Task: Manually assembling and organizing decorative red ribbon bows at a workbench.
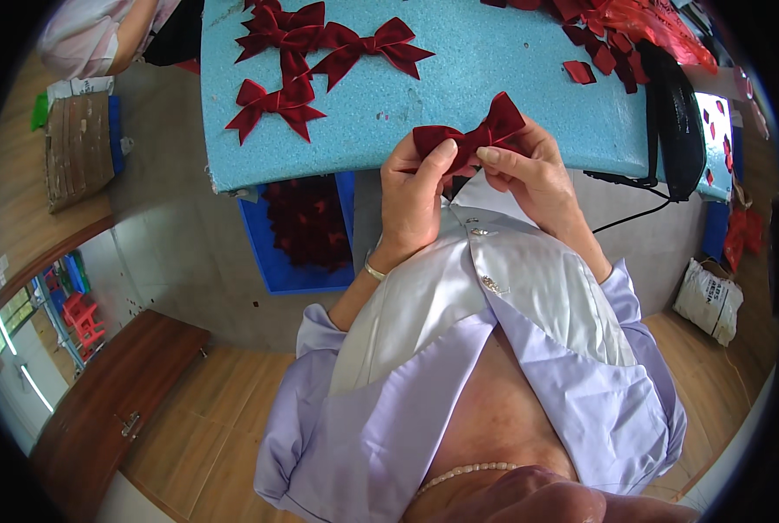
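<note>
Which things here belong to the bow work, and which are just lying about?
Likely part of the work:
bow in left hand and right hand
other bows on table
red pieces
blue bin

Apparently just lying about:
black bag
white sack

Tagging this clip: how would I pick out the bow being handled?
Start at the blue table and follow its near edge to the left hand and right hand. They pinch the dark red bow; the other bows lie on the table.
</note>
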`<action>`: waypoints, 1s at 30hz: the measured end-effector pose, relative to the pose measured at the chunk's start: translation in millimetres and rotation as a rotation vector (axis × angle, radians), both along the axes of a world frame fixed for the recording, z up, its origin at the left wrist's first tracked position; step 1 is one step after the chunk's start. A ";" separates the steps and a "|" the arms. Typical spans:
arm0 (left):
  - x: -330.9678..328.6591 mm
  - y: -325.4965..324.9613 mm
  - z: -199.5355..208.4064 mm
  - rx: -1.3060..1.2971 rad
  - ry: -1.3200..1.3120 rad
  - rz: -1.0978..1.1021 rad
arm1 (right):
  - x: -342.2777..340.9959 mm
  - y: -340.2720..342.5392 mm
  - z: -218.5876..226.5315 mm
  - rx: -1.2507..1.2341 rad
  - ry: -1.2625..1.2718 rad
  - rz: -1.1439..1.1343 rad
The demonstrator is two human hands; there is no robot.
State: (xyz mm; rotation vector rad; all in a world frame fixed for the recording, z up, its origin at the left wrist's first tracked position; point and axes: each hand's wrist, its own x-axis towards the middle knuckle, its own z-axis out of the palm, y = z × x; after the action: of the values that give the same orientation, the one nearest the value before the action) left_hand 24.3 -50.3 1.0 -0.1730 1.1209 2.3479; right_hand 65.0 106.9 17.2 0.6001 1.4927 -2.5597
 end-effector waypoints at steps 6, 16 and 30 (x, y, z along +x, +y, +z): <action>-4.8 -13.5 -2.6 -0.034 0.039 -0.144 | 2.2 7.1 4.9 -0.104 -0.025 0.089; -5.9 -15.5 -7.0 -0.036 0.058 -0.214 | 4.7 5.2 -4.2 -0.105 -0.004 0.068; -19.3 -23.0 -8.8 0.068 0.139 -0.317 | 7.2 12.2 -11.8 -0.151 0.069 0.155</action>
State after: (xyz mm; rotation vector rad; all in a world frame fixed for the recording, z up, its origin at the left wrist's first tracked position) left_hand 5.0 -73.3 -7.8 0.1829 1.0445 2.1338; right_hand 72.2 119.1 5.4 0.3652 1.2938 -2.5654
